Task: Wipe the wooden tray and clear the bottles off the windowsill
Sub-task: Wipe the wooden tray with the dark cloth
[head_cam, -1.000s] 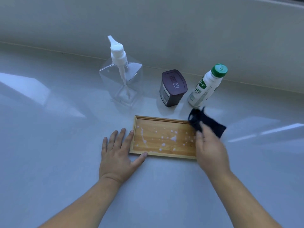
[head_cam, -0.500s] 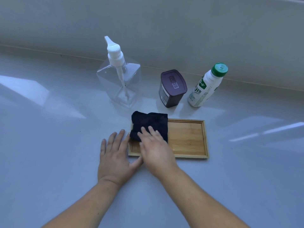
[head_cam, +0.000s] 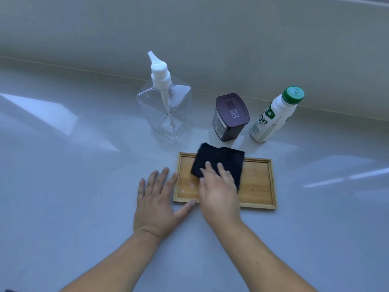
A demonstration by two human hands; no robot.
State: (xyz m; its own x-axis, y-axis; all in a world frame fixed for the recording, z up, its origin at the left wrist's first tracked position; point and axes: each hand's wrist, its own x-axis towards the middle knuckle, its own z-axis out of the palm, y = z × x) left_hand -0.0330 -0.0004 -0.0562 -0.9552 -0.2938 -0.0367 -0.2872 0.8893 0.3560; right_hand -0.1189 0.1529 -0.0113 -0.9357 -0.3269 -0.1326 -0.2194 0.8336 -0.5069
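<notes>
A shallow wooden tray lies on the pale windowsill. My right hand presses a dark blue cloth flat onto the tray's left half. My left hand lies flat on the sill, fingers spread, thumb and forefinger against the tray's left edge. Faint white spots show at the tray's near left corner. Behind the tray stand a clear pump bottle, a dark purple lidded container and a white bottle with a green cap.
A pale wall rises right behind the three containers. Bright patches of light fall on the sill at the left and the right.
My right hand swept the cloth from the tray's right end to its left end, then back toward the middle. The white splatter across the tray is mostly gone. My left hand stayed put.
</notes>
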